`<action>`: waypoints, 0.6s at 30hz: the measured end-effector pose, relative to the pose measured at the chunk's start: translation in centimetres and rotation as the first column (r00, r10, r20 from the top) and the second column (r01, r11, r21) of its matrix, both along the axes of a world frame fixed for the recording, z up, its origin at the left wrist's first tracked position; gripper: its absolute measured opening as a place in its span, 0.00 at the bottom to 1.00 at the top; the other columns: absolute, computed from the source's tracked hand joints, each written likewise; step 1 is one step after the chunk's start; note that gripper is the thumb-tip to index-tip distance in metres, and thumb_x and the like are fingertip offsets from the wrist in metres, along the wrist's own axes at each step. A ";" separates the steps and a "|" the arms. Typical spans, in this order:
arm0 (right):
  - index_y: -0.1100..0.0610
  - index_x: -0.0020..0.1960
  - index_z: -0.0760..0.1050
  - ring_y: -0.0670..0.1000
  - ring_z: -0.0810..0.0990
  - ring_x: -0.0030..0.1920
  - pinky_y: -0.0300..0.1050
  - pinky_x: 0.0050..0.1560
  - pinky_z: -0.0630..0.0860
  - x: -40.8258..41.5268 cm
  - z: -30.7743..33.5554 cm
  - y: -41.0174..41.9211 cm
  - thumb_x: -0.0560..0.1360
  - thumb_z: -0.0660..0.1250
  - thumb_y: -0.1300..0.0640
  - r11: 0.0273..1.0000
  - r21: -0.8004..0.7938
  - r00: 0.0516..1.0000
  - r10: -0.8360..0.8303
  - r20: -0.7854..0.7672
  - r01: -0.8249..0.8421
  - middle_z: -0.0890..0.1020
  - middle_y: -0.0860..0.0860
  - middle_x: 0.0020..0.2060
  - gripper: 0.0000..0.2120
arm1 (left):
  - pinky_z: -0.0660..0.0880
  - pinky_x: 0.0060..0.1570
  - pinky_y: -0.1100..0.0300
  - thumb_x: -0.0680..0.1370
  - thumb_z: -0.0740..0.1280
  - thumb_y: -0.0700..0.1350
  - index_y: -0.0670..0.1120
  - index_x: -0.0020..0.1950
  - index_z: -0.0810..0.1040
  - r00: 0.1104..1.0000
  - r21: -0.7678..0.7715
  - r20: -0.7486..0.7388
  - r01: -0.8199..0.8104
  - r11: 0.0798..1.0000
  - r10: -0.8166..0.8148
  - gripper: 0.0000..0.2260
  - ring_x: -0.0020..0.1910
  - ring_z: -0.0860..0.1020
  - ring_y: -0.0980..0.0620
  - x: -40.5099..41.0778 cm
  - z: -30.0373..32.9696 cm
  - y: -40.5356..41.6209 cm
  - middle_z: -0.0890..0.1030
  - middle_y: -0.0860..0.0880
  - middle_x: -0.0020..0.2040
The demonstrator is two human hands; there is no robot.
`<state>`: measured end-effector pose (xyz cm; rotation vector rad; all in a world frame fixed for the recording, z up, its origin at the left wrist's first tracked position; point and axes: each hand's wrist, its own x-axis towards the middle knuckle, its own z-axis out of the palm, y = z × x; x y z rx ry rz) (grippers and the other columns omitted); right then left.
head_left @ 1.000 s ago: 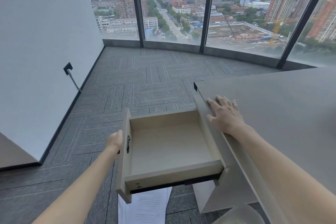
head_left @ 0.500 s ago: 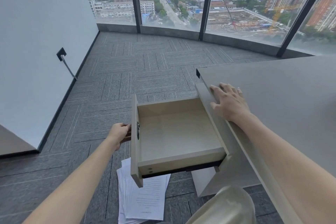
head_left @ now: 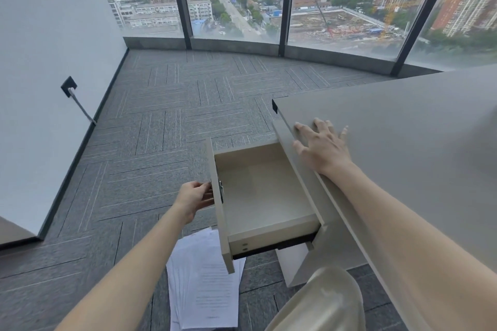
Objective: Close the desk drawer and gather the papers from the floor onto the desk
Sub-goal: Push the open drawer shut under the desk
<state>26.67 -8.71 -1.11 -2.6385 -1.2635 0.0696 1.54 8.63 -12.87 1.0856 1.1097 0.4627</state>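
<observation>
Since there's only the head cam here, it's one view to go through. Compared with a second back, the drawer [head_left: 265, 196] sits a bit further into the desk [head_left: 403, 142], though it's nowhere near shut, with most of the empty box sticking out. The left hand [head_left: 195, 200] is against the outer face of the drawer front, fingers curled at the handle area; can't tell if it's actually gripping the handle or just pushing on the panel. The right hand [head_left: 321, 145] lies flat on the desk edge, and its fingers are more spread than before, so it looks like it's bracing. The camera has also tipped down, so the papers [head_left: 204, 285] are now visible: a loose fanned stack on the carpet [head_left: 161, 129], right under the drawer front. My read: the closing push is underway and the paper pickup hasn't begun.
</observation>
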 end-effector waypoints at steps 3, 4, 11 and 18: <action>0.40 0.77 0.61 0.60 0.52 0.80 0.69 0.75 0.41 -0.1 0.0 0.0 0.78 0.54 0.39 1.000 0.002 1.000 0.000 0.013 0.000 0.59 0.57 0.79 0.27 | 0.80 0.27 0.61 0.81 0.62 0.40 0.34 0.52 0.74 1.000 -0.006 0.028 0.012 1.000 -0.012 0.08 0.38 0.81 0.45 1.9 -0.1 -0.9 0.82 0.39 0.42; 0.40 0.77 0.61 0.60 0.52 0.80 0.69 0.75 0.42 -0.1 0.0 0.0 0.78 0.54 0.39 1.000 0.004 1.000 0.001 0.016 -0.001 0.59 0.57 0.79 0.27 | 0.80 0.27 0.61 0.81 0.62 0.39 0.35 0.53 0.74 0.999 -0.004 0.035 0.018 1.000 -0.018 0.07 0.38 0.81 0.45 2.6 -0.1 -1.2 0.82 0.39 0.42; 0.40 0.77 0.61 0.59 0.53 0.80 0.69 0.76 0.42 -0.1 -0.1 0.0 0.78 0.53 0.39 1.000 0.014 1.000 0.003 0.022 -0.003 0.59 0.57 0.79 0.27 | 0.83 0.32 0.56 0.81 0.61 0.39 0.36 0.51 0.72 0.996 -0.027 0.066 0.059 0.998 -0.057 0.05 0.40 0.82 0.44 7.2 -0.7 -2.7 0.82 0.38 0.43; 0.41 0.76 0.61 0.59 0.53 0.80 0.69 0.76 0.43 0.0 -0.1 0.1 0.78 0.54 0.39 1.000 0.027 1.000 0.001 0.025 -0.001 0.60 0.57 0.79 0.27 | 0.83 0.41 0.50 0.80 0.64 0.40 0.39 0.46 0.71 0.995 -0.034 0.077 0.065 0.997 -0.063 0.05 0.48 0.82 0.39 11.7 -2.0 -3.9 0.81 0.33 0.52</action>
